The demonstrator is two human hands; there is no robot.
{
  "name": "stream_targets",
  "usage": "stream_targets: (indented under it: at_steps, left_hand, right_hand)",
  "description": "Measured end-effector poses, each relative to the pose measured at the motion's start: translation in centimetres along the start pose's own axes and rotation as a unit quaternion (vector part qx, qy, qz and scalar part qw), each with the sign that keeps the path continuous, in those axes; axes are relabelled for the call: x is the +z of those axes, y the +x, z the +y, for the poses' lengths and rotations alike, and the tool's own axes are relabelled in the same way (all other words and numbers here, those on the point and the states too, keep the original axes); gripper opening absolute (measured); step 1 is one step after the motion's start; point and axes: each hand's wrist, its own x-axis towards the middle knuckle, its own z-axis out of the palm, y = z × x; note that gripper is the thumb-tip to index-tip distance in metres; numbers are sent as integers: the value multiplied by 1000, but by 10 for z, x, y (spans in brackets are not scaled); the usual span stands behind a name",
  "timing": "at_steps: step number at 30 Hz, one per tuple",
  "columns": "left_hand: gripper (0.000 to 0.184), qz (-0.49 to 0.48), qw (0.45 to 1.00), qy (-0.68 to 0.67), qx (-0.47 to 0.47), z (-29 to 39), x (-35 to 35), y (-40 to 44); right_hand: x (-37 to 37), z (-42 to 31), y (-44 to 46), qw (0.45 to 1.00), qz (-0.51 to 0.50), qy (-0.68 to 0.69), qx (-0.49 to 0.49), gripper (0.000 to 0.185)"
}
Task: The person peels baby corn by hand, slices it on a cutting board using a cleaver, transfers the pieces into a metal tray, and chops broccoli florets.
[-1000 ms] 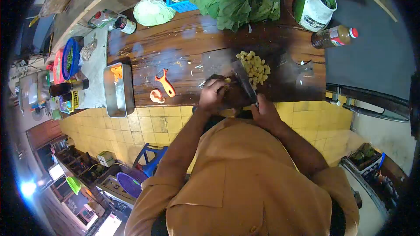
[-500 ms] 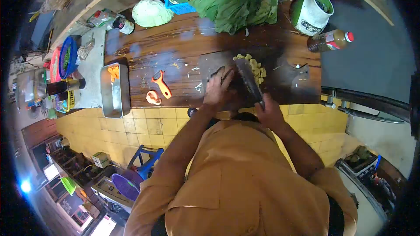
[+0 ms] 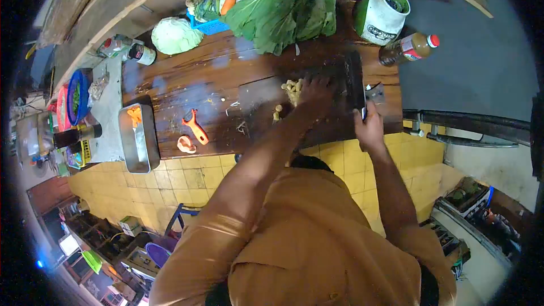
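My right hand [image 3: 370,126] is closed round the handle of a knife with a broad dark blade [image 3: 354,79], which points away from me near the right end of the cutting board [image 3: 256,93]. My left hand [image 3: 316,92] reaches across the board, fingers stretched out at the right side of the pale yellow chopped pieces [image 3: 291,89]. A few more pieces lie nearer to me, beside the left forearm. Left of the board are an orange peeler [image 3: 195,128] and a rounded orange piece [image 3: 186,144].
A metal tray [image 3: 139,141] with orange pieces stands at the left table edge. Along the back are a cabbage [image 3: 175,35], leafy greens [image 3: 283,14] in and beside a blue basket [image 3: 208,26], a white-green container [image 3: 381,17] and a red-capped bottle [image 3: 409,49].
The knife has moved right, away from the chopped pieces. My left hand has shifted right from the board's left part to the pieces, which now lie in a different, leftward heap.
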Motion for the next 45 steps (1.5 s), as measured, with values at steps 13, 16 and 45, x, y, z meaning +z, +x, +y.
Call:
stream_targets:
  at_steps: [13, 16, 45]
  left_hand:
    - [37, 287, 887, -340, -126, -114, 11, 27]
    - [28, 408, 739, -506, -178, -120, -24, -102]
    - [27, 549, 241, -693, -400, -203, -50, -600]
  right_hand:
    - [-19, 62, -60, 998, 17, 57, -8, 20]
    - [-15, 81, -54, 999, -41, 14, -3, 27]
    - [-41, 32, -106, 996, -44, 60, -55, 17]
